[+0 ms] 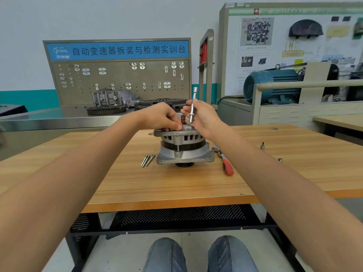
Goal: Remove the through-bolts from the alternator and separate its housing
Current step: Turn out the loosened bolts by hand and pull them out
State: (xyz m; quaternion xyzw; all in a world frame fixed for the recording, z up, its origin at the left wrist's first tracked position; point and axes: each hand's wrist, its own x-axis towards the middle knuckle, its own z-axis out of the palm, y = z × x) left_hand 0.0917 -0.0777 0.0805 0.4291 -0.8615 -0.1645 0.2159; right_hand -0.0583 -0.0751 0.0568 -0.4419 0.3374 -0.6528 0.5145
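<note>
- Knees (198, 256) in jeans under the table front edge; black perforated shelf (176, 214) below the top.
- Wooden table (137, 185): bare wood between the front edge and the alternator.
- Alternator (183, 147) stands mid-table, pulley end down, silver slotted housing with a dark band around the middle; one through-bolt shows at the front.
- Removed bolts (147, 160) lie just left of its base, apart from it.
- Red-handled ratchet (225, 162) lies just right of the base; two small sockets (262, 145) well apart, further right.
- Left hand (160, 116) rests on the top rim, fingers curled, pinching at the rim; what they pinch, cannot tell.
- Right hand (202, 116) grips a silver extension bar (192, 105) upright above the top.
- Behind: steel bench (49, 118), pegboard (121, 81).
</note>
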